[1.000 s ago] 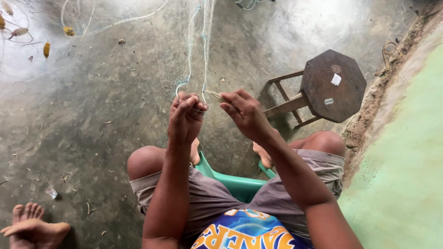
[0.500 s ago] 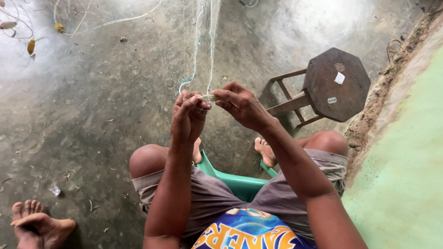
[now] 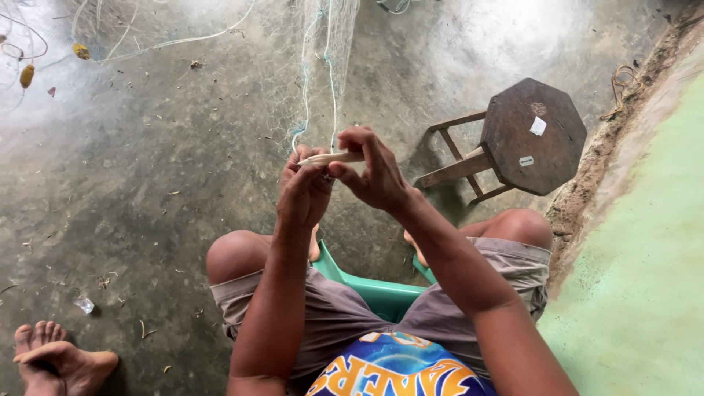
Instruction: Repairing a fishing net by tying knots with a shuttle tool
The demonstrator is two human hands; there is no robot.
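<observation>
Here, seen from above, a seated person works with both hands raised together near the centre of the frame. The right hand (image 3: 374, 172) is curled, its thumb and fingertips pinched on a slim pale netting needle (image 3: 331, 157) that lies nearly level and points toward the left. The left hand (image 3: 304, 192) is just beside it, fingers bunched and closed at the needle's tip, where thin strands of a fine pale fishing net (image 3: 323, 66) come down from the top centre of the frame; whether the left fingers grip the strands or only touch them cannot be told. The net spreads faintly across the upper left, with small yellow floats (image 3: 27, 75) at the far upper left. Below the hands, the person's knees frame a green plastic seat (image 3: 374, 293). A dark wooden octagonal stool (image 3: 532, 136) stands at the upper right on the grey concrete floor (image 3: 147, 183). Another person's bare feet (image 3: 51, 359) rest at the lower left corner
</observation>
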